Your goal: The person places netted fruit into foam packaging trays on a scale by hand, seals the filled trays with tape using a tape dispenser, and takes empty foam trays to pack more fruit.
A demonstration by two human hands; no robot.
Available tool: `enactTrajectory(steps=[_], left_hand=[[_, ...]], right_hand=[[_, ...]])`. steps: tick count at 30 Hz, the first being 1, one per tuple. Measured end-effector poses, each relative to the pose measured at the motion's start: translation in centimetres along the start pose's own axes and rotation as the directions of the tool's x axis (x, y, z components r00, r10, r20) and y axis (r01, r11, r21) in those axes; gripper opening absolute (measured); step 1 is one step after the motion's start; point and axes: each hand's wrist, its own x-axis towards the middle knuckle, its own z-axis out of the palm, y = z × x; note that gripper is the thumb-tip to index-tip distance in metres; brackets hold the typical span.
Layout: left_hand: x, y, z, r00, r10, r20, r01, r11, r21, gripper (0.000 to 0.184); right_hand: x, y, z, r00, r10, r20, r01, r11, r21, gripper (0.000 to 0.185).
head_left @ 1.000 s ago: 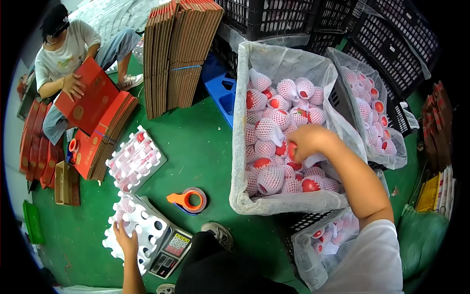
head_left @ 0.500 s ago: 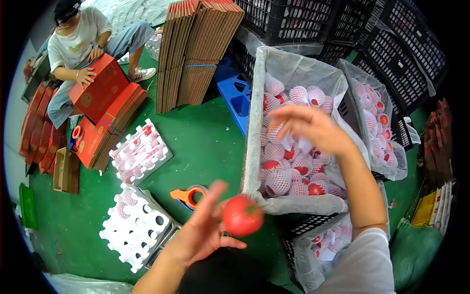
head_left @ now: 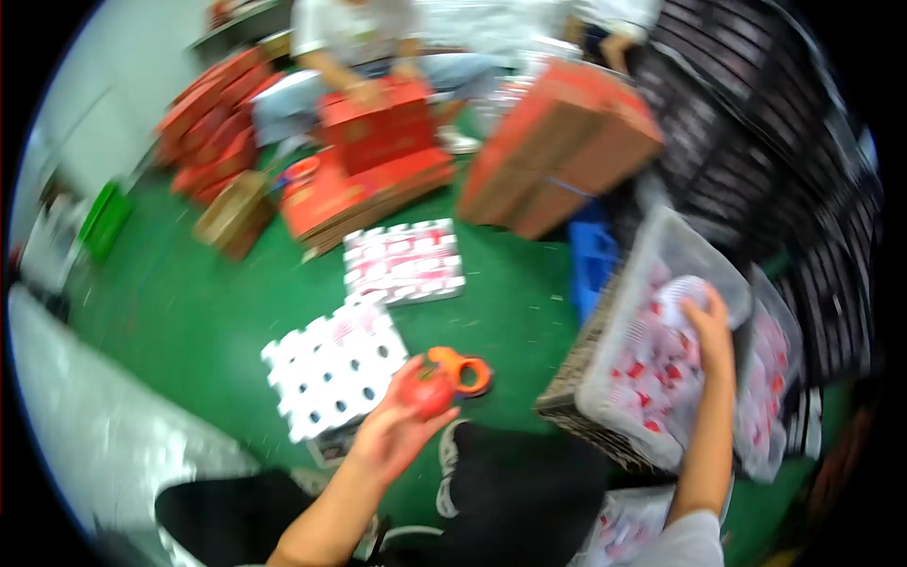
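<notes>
My left hand [head_left: 385, 437] holds a bare red apple [head_left: 428, 392] in its fingers, above the floor beside an orange tape dispenser [head_left: 461, 371]. At the right, my right hand [head_left: 715, 333] reaches into a plastic-lined crate [head_left: 612, 373], its fingers curled round a white foam-netted apple [head_left: 678, 300]; blur softens the grip. More netted red apples [head_left: 652, 387] lie below it in the crate. Left of my left hand, a white moulded tray [head_left: 326, 378] with round holes rests on a stack. Behind it lies another tray [head_left: 406, 265] filled with netted fruit.
Another person [head_left: 359, 47] sits at the back, hands on a red box [head_left: 378, 128] over flat cartons. A tied carton stack [head_left: 557, 151] stands right of them. Black crates [head_left: 746, 104] rise at the right. A second lined crate [head_left: 770, 378] adjoins the first. A green bin [head_left: 106, 215] is far left.
The view has swung left, so the crate appears farther right. My right hand has lowered onto a netted apple. My left hand still holds the bare apple.
</notes>
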Motion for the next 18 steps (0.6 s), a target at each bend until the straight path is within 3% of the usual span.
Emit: enactTrajectory(steps=[2,4,6,8,9,12,13,14,16,18], left_hand=[[-1.0,1.7,0.2,0.995,0.103,0.000,-0.101,0.975,0.198,0.074],[-2.5,3.3,-0.1,0.978,0.182,0.101,-0.201,0.948,0.245,0.079],[-4.4,4.7,-0.3,0.968,0.228,0.104,-0.246,0.944,0.218,0.081],[-6.1,5.7,-0.1,0.952,0.300,0.066,-0.306,0.945,0.115,0.075],[-7.1,6.3,0.1,0.945,0.323,0.050,-0.324,0.946,0.007,0.065],[-9.7,8.2,-0.4,0.902,0.423,0.085,-0.407,0.899,-0.164,0.059],[-10.7,9.0,-0.8,0.884,0.455,0.105,-0.426,0.878,-0.217,0.057],[-11.6,9.4,-2.0,0.877,0.449,0.172,-0.413,0.886,-0.210,0.057],[-14.0,10.1,-1.9,0.868,0.494,0.057,-0.488,0.868,-0.093,0.059],[-14.7,9.5,-3.2,0.812,0.583,-0.032,-0.583,0.808,-0.080,0.062]], right_hand=[[-2.3,-7.0,6.0,0.959,-0.138,0.248,0.063,0.956,0.285,0.042],[-6.3,-12.5,12.7,0.858,-0.242,0.453,0.046,0.915,0.401,0.037],[-9.0,-16.2,17.8,0.607,-0.196,0.770,-0.121,0.935,0.333,0.037],[-12.8,-20.9,23.3,0.330,-0.066,0.942,-0.301,0.938,0.172,0.039],[-14.8,-22.1,25.7,0.231,-0.018,0.973,-0.383,0.917,0.108,0.040],[-18.5,-22.9,31.1,-0.067,0.082,0.994,-0.518,0.849,-0.105,0.047],[-19.5,-21.4,32.7,-0.068,0.078,0.995,-0.507,0.856,-0.102,0.054],[-20.7,-20.4,33.9,-0.071,0.040,0.997,-0.515,0.854,-0.071,0.047],[-22.1,-20.3,35.7,-0.263,0.148,0.953,-0.209,0.956,-0.206,0.047],[-24.7,-21.5,36.8,-0.252,0.160,0.954,-0.175,0.962,-0.208,0.038]])
